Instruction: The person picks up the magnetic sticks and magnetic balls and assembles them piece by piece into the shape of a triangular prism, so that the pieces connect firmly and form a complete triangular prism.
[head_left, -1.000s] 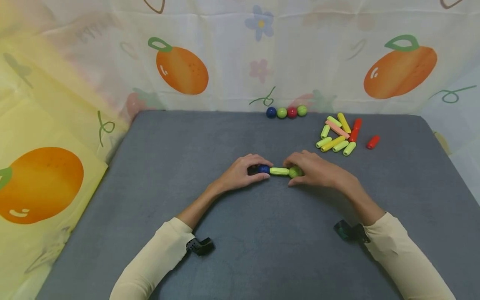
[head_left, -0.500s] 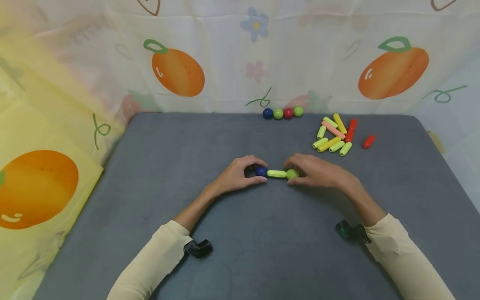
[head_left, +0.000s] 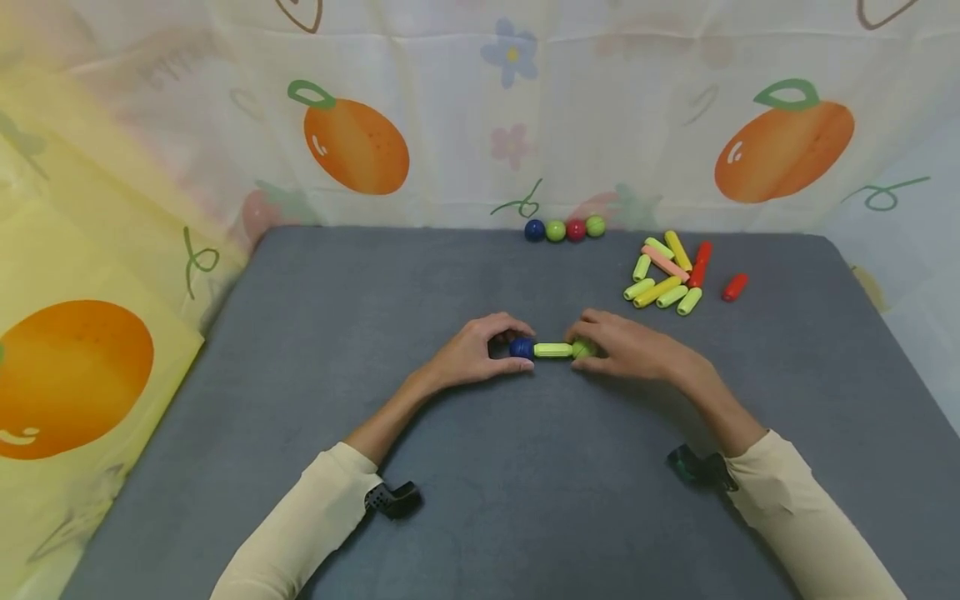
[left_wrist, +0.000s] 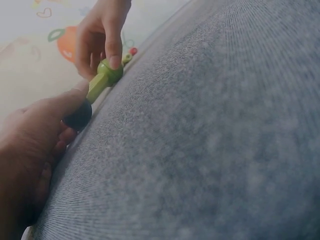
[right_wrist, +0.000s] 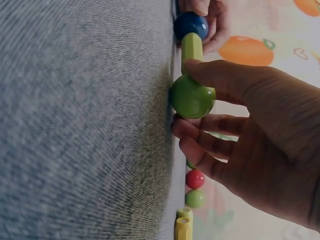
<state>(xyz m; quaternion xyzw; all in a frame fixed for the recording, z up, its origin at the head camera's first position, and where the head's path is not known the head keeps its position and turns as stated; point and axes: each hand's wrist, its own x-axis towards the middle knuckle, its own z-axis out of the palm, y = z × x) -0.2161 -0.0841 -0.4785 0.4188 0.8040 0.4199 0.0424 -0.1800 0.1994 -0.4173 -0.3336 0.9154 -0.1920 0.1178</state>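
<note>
A short yellow-green rod lies across the grey table between a dark blue ball and a green ball, joined in one row. My left hand pinches the blue ball between thumb and fingers. At the other end my right hand holds the green ball. In the right wrist view the thumb lies against the green ball where it meets the rod. The left wrist view shows the blue ball close to the tabletop, partly covered by the left thumb.
Along the back edge stands a row of several balls, among them a red ball. Right of them lies a loose group of rods, including a yellow rod and a pink rod. A red rod lies apart. A printed cloth hangs behind.
Both hands stay at the joined piece. The right fingers have closed a little further over the green ball. The head view has shifted slightly.
</note>
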